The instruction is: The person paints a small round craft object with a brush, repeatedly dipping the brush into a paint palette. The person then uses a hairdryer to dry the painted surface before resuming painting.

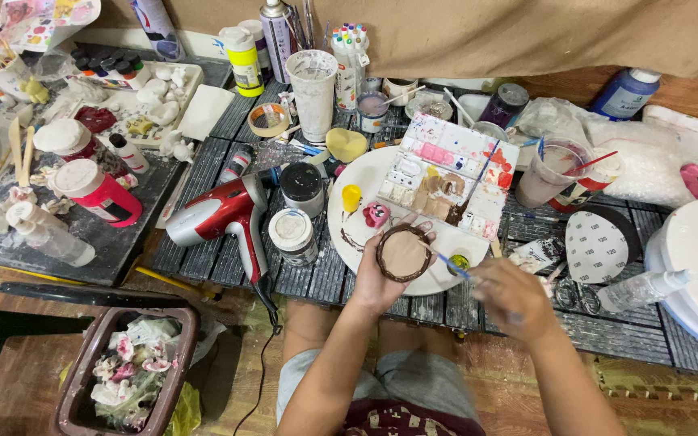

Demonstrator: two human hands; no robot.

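Left hand (pixel 381 278) cupped under a small round clay dish (pixel 403 255), fingers curled on the rim, held just above the white plate (pixel 365 182) at its 6 o'clock edge. Right hand (pixel 510 299), blurred, pinches a thin blue brush (pixel 451 266), tip at the dish's 3 o'clock. Hands close, not touching. Dish looks light, stiff, prob. brittle w/ wet paint; best held from beneath, by the rim. Paint palette (pixel 454 173) at 12.

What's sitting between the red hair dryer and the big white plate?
In the head view, two round lidded jars stand between the red hair dryer and the white plate: a black-lidded jar and a white-lidded jar.
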